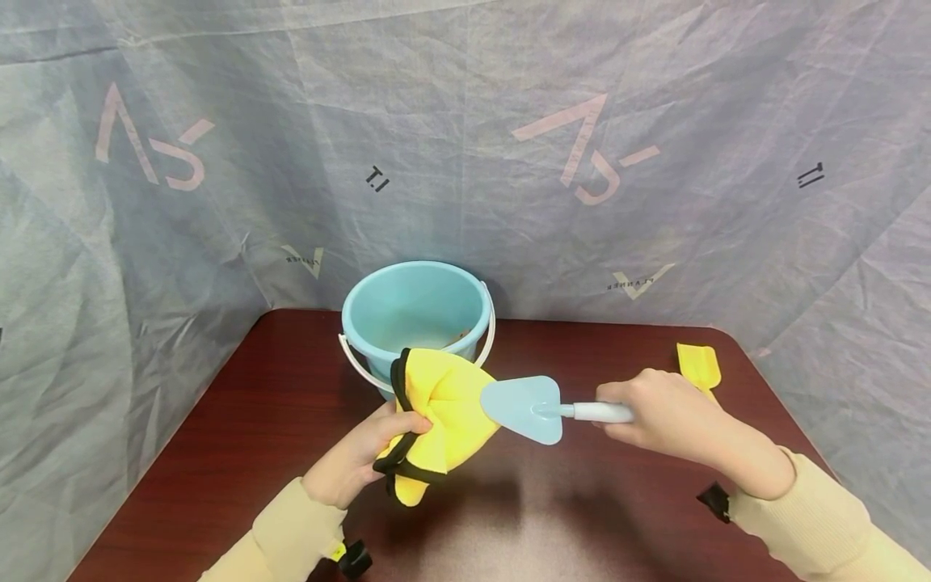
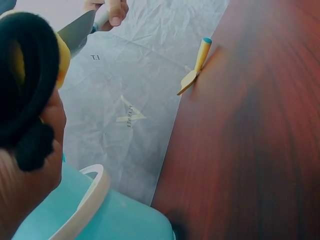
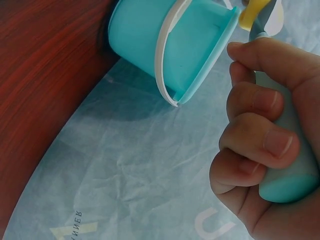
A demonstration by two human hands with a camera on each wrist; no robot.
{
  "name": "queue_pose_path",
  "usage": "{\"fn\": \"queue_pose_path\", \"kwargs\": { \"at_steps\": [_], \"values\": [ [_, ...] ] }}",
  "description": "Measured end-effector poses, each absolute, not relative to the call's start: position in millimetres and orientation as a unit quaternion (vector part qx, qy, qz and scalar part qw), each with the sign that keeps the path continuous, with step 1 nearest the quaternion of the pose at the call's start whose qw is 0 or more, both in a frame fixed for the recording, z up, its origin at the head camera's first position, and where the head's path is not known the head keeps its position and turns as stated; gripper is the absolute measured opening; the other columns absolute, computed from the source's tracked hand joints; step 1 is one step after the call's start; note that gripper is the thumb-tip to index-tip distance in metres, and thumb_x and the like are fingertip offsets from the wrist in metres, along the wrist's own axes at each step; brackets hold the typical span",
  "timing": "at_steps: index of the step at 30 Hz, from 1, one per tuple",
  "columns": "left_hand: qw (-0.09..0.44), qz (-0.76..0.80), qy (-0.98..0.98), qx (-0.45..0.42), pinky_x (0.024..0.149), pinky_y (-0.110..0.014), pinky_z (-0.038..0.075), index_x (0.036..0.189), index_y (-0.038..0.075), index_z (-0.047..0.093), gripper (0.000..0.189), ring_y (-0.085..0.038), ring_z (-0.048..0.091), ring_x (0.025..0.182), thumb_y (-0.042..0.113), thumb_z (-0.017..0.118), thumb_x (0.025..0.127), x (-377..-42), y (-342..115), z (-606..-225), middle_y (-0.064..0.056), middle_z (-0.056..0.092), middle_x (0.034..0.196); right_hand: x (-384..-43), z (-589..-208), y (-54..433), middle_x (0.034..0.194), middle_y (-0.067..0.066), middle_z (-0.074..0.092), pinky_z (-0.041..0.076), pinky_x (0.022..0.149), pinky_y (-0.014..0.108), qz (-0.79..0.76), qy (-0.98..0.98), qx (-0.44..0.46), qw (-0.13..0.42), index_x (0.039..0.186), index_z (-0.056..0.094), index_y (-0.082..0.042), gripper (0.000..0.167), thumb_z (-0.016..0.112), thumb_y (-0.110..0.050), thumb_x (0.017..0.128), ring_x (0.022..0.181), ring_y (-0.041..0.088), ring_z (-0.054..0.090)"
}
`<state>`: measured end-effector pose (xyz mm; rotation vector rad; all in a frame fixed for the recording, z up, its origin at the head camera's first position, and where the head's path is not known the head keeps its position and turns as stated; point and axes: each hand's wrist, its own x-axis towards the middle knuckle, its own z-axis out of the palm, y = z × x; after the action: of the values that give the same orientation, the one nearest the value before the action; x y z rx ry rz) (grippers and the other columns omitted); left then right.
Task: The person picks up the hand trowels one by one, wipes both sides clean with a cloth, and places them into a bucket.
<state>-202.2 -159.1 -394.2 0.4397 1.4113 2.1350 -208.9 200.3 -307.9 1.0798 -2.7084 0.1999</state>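
Note:
A yellow cloth (image 1: 454,404) with black edging is bunched up in my left hand (image 1: 364,449), thumb pressed over its folds. My right hand (image 1: 665,416) grips the pale handle of a light blue hand trowel (image 1: 527,404), fingers wrapped around it in the right wrist view, where the handle's turquoise end (image 3: 290,187) shows. The trowel's blade points left, its tip right at the cloth. Both are held up over the table, in front of a light blue bucket (image 1: 418,271) with a white handle. In the left wrist view the cloth's black edging (image 2: 30,75) fills the upper left.
A small yellow shovel (image 1: 698,365) lies at the table's far right, partly behind my right hand in the head view. Inside the bucket a small brownish thing (image 1: 460,336) shows. A grey printed sheet (image 1: 465,162) hangs behind and beside the dark red table (image 1: 240,420).

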Motion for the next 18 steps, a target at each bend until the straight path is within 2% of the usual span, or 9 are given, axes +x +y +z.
{"fn": "queue_pose_path", "kwargs": {
  "at_steps": [10, 18],
  "values": [
    [0.246, 0.807, 0.494, 0.208, 0.078, -0.028, 0.055, 0.11, 0.012, 0.053, 0.026, -0.014, 0.069, 0.086, 0.002, 0.047, 0.087, -198, -171, -398, -0.002, 0.069, 0.097, -209, -310, 201, 0.054, -0.018, 0.019, 0.023, 0.043, 0.018, 0.062, -0.923, 0.361, 0.117, 0.062, 0.039, -0.028, 0.034, 0.068, -0.01, 0.067, 0.05, -0.001, 0.021],
    [0.235, 0.8, 0.515, 0.199, 0.079, -0.028, 0.054, 0.114, 0.013, 0.051, 0.026, -0.013, 0.067, 0.088, 0.004, 0.048, 0.089, -193, -183, -393, -0.001, 0.068, 0.1, -210, -311, 202, 0.054, -0.018, 0.02, 0.024, 0.042, 0.018, 0.057, -0.925, 0.356, 0.118, 0.062, 0.04, -0.028, 0.033, 0.068, -0.011, 0.067, 0.049, -0.001, 0.022]
  ]
}}
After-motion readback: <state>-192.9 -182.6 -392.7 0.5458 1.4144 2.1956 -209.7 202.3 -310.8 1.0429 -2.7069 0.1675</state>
